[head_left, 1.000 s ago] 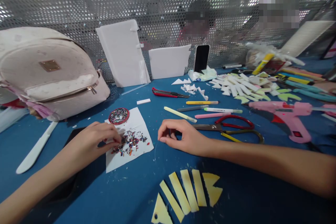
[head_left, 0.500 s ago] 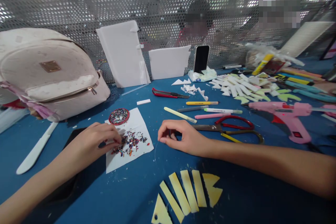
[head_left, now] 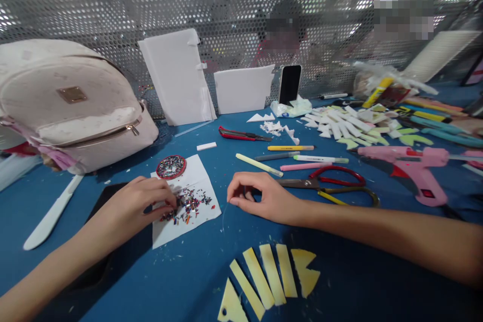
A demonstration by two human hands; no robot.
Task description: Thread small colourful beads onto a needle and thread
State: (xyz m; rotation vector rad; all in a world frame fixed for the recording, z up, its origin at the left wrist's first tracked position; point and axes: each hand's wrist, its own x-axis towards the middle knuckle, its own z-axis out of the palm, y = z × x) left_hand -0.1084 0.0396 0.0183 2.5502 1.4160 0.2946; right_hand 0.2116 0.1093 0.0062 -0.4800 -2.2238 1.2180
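My left hand [head_left: 145,201] rests at the left side of a pile of small mixed-colour beads [head_left: 192,204], thumb and fingertips pinched together among them. Whatever lies between those fingertips is too small to make out. The beads are spread on a sheet of white paper [head_left: 166,237]. On the paper's far corner sits a round red-rimmed dish [head_left: 171,167] with more shiny bits inside. My right hand [head_left: 266,198] lies on its side to the right of the paper, thumb and forefinger pinched on a thin clear thread [head_left: 224,217] that curves down toward the table.
Scissors [head_left: 302,184], several markers [head_left: 290,148] and a red utility knife [head_left: 241,135] lie beyond my right hand. A pink glue gun [head_left: 418,166] is at right. Yellow fish-shaped pieces [head_left: 271,274] lie in front. A backpack [head_left: 71,105], white knife [head_left: 53,216] and phone [head_left: 290,84] stand around.
My left fingertips have shifted slightly to the right among the beads. The right hand stays almost still.
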